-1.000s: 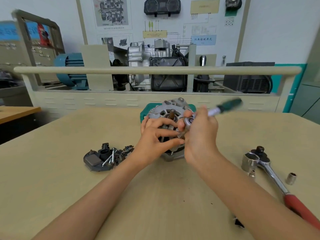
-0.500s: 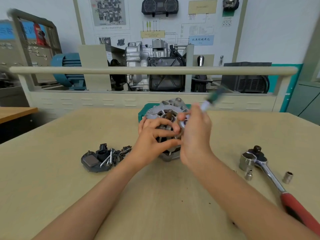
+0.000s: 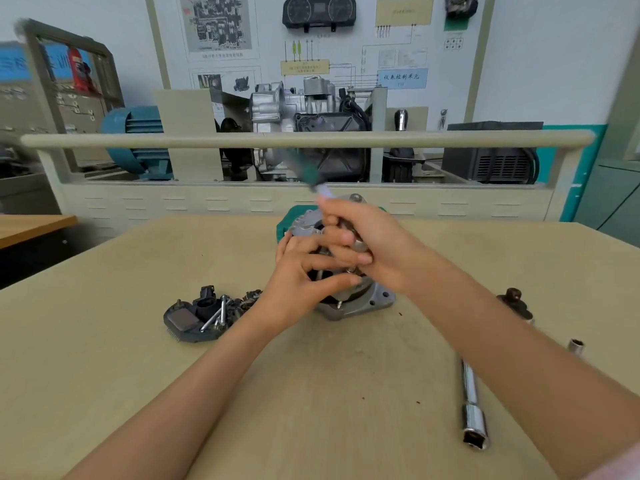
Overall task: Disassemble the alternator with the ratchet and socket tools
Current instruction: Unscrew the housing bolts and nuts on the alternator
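Head view: the alternator sits at the centre of the tan worktop, its round face turned up toward the camera and its flat mounting flange at 5 o'clock, lying on the surface. The left hand rests on the alternator's 9 o'clock side, its fingers spread apart and curled over the housing, steadying it. The right hand covers the face from 3 o'clock, its fingers clamped together round the head of a small ratchet. The ratchet's long axis runs from the hand up toward 11 o'clock, and its green handle is blurred, so its exact end is hard to place. A socket seems to sit under the right fingers, though the hand hides most of it.

At 9 o'clock from the alternator, well apart, lies a pile of removed parts: a dark cover with loose bolts across it. At 5 o'clock lies a chrome extension bar, its long axis running near to far and its square opening toward the camera. A small socket stands at 3 o'clock, beyond the right forearm. A green case lies behind the alternator at 12 o'clock.
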{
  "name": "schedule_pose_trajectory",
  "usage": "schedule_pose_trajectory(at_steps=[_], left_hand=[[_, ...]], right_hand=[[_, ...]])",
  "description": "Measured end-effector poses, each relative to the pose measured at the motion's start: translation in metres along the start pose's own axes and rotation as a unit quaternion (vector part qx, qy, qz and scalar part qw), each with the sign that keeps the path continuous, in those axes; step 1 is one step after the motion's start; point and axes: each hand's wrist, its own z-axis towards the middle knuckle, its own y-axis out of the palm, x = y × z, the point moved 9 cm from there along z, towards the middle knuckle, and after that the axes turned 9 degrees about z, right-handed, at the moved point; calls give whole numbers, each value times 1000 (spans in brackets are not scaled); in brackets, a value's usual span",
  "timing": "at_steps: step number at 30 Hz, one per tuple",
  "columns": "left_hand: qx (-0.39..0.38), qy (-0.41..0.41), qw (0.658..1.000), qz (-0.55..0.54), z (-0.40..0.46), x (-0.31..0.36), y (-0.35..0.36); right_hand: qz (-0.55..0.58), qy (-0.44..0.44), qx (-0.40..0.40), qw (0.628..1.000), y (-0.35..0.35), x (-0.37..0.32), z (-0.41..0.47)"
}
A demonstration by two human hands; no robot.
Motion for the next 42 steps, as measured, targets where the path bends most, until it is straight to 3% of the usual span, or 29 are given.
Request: schedule_pose_trajectory(at_steps=[1,3,5,7,9,10,12,14,15,17,19,20,22,24,26,29,31,34,36,39,40,42], left_hand=[[9,0,1000,14,0,-1,0],[18,-9,999,29,1,-3,2],[15,-15,999,33,1,-2,3],[7,-20,999,32,1,-1,3],[-10,-22,999,31,0,-3,4],[-18,-19,999,29,0,-3,4],[-33,-9,999,12,-1,-2,4],[-29,-7,1000,-9,-1,-2,2],[-20,-11,1000,-6,-1,-2,1],[-4,-13,1000,13,-1,-2,0],[1,-15,1000,24,-1,-4,1],[-1,-18,999,26,-1,-4,2],[-2,-19,1000,25,0,-1,4],[-1,-19,1000,18,1,0,3],[-17,-26,999,18,0,-2,2],[-50,-27,998,25,-4,-4,3],[-37,-17,999,8,-3,-2,0],[-16,-18,1000,1,-1,-3,-1],[-11,-12,1000,9,0,-3,0],[-1,-12,1000,25,0,-5,2],[0,-16,999,31,0,-5,3],[3,-17,999,35,1,-2,2]], right_hand=[[79,-66,110,989,-19,0,-6],[219,-164,280,920,-49,9,-26],[254,-166,319,898,-55,12,-25],[208,-100,259,938,-48,6,-9],[94,-1,93,991,-28,0,10],[20,44,-13,999,-12,0,14],[-77,96,-175,977,13,3,7],[-80,97,-202,971,17,3,2],[-47,77,-166,982,14,3,3],[56,-44,16,997,-8,-1,1],[158,-177,229,944,-43,4,-23],[192,-200,291,916,-51,10,-32],[213,-171,311,910,-52,11,-32],[167,-93,235,953,-40,2,-17],[79,2,91,993,-24,-5,-3],[1,103,-113,988,-1,-2,-2],[-37,104,-131,985,4,2,-2],[-67,52,-54,995,3,2,0],[-3,-23,43,999,-7,-2,-3],[132,-153,275,940,-44,2,-28],[183,-161,310,919,-49,8,-33],[257,-152,302,906,-47,10,-31]])
